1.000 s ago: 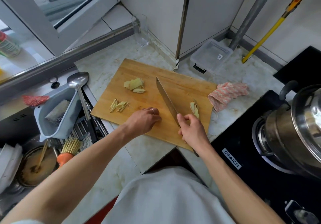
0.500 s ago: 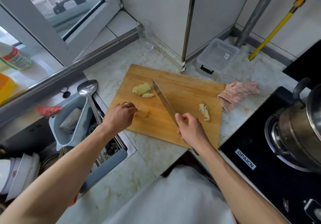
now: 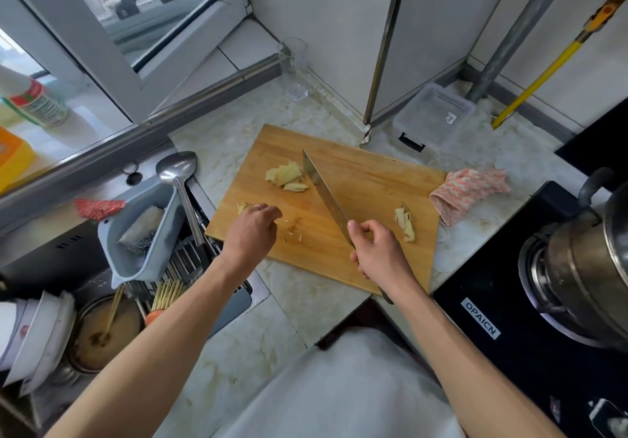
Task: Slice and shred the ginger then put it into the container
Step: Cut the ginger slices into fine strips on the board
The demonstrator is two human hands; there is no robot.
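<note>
On the wooden cutting board (image 3: 367, 179) a pile of ginger slices (image 3: 285, 177) lies at the far left of the knife blade (image 3: 326, 196). My right hand (image 3: 377, 254) grips the knife handle, and the blade rests on the board pointing away from me. More ginger pieces (image 3: 405, 224) lie right of the blade. My left hand (image 3: 253, 228) sits at the board's left edge, its fingers curled down round a bunch of ginger shreds (image 3: 242, 207) that peeks out behind it. A few loose shreds (image 3: 292, 235) lie beside it. The clear plastic container (image 3: 435, 114) stands beyond the board.
A pink cloth (image 3: 470, 191) lies right of the board, next to a black cooktop (image 3: 509, 318) with a steel pot (image 3: 584, 261). A ladle (image 3: 176, 172) and grey drainer (image 3: 142, 233) sit over the sink at left. A glass (image 3: 294, 68) stands by the wall.
My left hand has moved left from the board's middle to the shreds at its left edge and closed over them. My right hand has kept the knife in place.
</note>
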